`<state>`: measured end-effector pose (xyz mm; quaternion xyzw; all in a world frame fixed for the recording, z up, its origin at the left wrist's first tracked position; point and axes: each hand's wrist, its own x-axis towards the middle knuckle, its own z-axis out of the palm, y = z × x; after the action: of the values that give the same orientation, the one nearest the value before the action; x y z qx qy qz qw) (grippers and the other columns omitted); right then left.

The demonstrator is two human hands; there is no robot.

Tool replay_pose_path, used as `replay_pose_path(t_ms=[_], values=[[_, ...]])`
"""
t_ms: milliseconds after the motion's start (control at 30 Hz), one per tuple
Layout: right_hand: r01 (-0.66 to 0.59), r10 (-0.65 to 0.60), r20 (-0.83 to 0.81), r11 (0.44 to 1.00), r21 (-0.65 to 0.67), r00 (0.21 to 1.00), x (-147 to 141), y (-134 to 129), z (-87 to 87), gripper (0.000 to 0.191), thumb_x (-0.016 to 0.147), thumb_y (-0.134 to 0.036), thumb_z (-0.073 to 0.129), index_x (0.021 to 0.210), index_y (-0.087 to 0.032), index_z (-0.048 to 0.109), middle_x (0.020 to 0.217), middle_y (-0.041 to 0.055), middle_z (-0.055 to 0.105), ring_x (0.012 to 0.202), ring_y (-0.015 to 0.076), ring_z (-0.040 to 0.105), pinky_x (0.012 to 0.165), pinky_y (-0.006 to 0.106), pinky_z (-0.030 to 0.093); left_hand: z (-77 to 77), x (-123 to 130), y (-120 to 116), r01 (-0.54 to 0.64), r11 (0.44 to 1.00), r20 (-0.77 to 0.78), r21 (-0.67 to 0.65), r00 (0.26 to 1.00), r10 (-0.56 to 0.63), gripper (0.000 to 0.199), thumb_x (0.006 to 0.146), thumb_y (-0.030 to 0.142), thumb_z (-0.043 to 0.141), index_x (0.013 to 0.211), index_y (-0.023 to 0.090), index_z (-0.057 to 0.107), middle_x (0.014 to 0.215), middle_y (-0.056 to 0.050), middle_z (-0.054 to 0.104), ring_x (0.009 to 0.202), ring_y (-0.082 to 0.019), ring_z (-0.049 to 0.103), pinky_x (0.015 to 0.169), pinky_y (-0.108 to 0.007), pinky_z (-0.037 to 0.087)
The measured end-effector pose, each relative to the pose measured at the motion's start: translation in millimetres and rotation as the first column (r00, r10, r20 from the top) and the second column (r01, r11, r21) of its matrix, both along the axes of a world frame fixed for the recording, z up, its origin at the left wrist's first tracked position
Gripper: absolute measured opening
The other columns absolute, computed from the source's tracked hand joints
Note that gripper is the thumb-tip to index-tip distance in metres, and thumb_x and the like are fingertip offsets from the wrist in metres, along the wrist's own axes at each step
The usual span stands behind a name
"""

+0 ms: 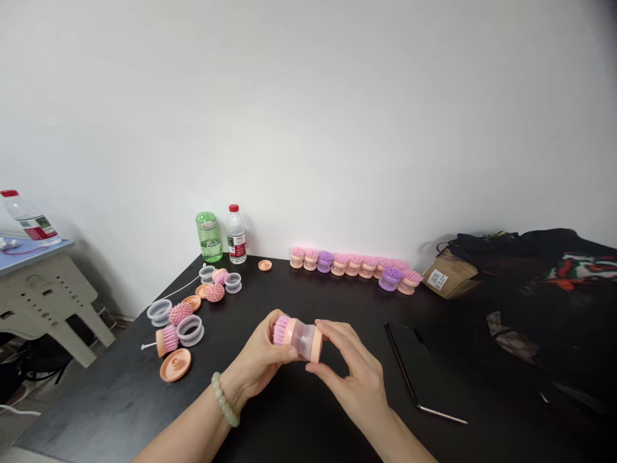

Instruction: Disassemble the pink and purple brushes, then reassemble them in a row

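Observation:
Between my two hands, above the black table, a pink-bristled scrub brush [303, 339] lies on its side, with a clear middle ring and a peach cap at its right end. My left hand [263, 354], wearing a beaded bracelet, is wrapped round the bristle end. The fingers and thumb of my right hand [354, 370] pinch the peach cap. Loose parts are spread to the left: clear rings [191, 330], pink bristle heads [181, 314], peach discs [175, 365] and a bristle head with a white stem [166, 341].
Several assembled brushes [354, 265], pink and purple, stand in a row along the wall. A green bottle [209, 236] and a water bottle [236, 235] stand at the back left. A black tablet-like object [424, 366], a brown paper package [450, 275] and dark fabric [544, 321] lie on the right.

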<state>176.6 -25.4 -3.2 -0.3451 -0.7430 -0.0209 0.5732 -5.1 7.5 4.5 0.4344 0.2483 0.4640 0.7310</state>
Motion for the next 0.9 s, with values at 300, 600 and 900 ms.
replay_pose_path(t_ms=[300, 600, 900], values=[[-0.035, 0.034, 0.030, 0.999, 0.011, 0.999, -0.5, 0.7, -4.3, 0.036, 0.090, -0.027, 0.070, 0.124, -0.019, 0.061, 0.112, 0.0127, 0.070, 0.103, 0.0273, 0.066, 0.086, 0.042, 0.059, -2.4, -0.4, 0.1, 0.018, 1.000, -0.010, -0.021, 1.000, -0.019, 0.059, 0.050, 0.034, 0.097, 0.084, 0.017, 0.052, 0.077, 0.003, 0.056, 0.069, -0.010, 0.052, 0.063, -0.023, 0.047], [0.015, -0.014, 0.014, 0.998, -0.065, 1.000, -1.5, -0.2, -4.1, 0.038, 0.092, -0.048, 0.062, 0.117, -0.019, 0.059, 0.089, 0.0075, 0.070, 0.077, 0.0212, 0.068, 0.067, 0.034, 0.060, -1.7, -1.1, 2.3, 0.022, 0.997, -0.027, 0.072, 0.999, -0.020, 0.057, 0.048, 0.028, 0.097, 0.085, 0.017, 0.055, 0.078, 0.002, 0.060, 0.069, -0.010, 0.052, 0.061, -0.020, 0.039], [0.036, -0.042, -0.021, 0.977, -0.212, 0.999, 1.5, 2.8, -8.4, 0.042, 0.093, -0.058, 0.055, 0.115, -0.022, 0.057, 0.079, 0.0009, 0.071, 0.064, 0.0155, 0.070, 0.061, 0.025, 0.060, -1.1, 1.8, -1.1, 0.012, 0.998, -0.025, 0.061, 1.000, -0.010, 0.054, 0.050, 0.026, 0.096, 0.088, 0.018, 0.059, 0.082, 0.001, 0.063, 0.074, -0.013, 0.055, 0.067, -0.023, 0.041]])
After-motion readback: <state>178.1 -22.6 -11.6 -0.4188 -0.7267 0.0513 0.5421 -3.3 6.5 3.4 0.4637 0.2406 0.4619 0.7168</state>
